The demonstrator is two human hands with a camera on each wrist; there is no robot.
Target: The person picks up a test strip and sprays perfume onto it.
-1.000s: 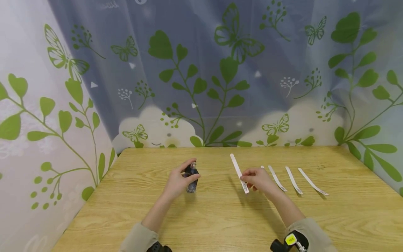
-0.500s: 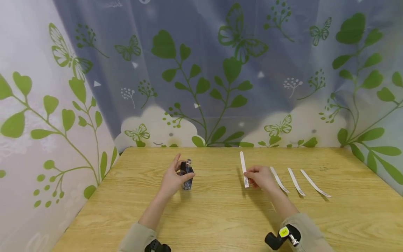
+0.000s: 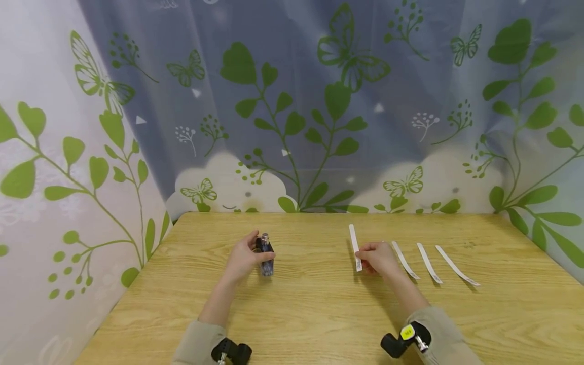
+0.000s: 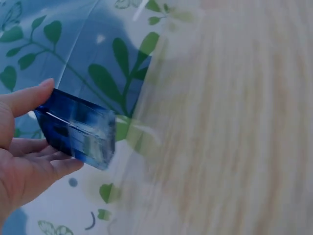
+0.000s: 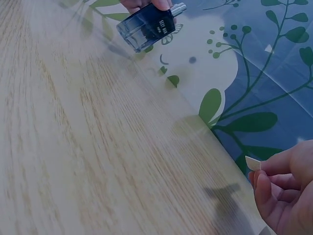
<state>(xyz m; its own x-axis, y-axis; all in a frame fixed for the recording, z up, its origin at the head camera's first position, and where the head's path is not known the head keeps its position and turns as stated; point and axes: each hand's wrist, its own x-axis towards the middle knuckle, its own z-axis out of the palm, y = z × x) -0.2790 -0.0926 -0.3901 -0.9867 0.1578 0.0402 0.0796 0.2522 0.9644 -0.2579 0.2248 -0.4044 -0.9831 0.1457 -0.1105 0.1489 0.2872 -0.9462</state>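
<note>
In the head view my left hand point(image 3: 241, 259) grips a dark blue glass perfume bottle point(image 3: 267, 262) with a bare silver spray nozzle on top. The thumb lies across its near side and the other fingers are behind it. The bottle is upright, just over the table; its clear base point(image 4: 93, 142) shows in the left wrist view. Pale lettering is on the bottle's face point(image 5: 151, 27) in the right wrist view. My right hand point(image 3: 379, 258) pinches a white paper test strip point(image 3: 353, 241) near its printed lower end, the long end pointing away from me.
Three more white strips lie side by side on the wooden table point(image 3: 301, 314), right of my right hand: a near one point(image 3: 405, 261), a middle one point(image 3: 429, 263) and a far one point(image 3: 458, 266). A leaf-patterned curtain point(image 3: 292, 101) hangs behind the table.
My left hand has moved left with the bottle, and its index finger has come off the nozzle to behind the bottle. The pinched strip has shifted slightly right and stands straighter.
</note>
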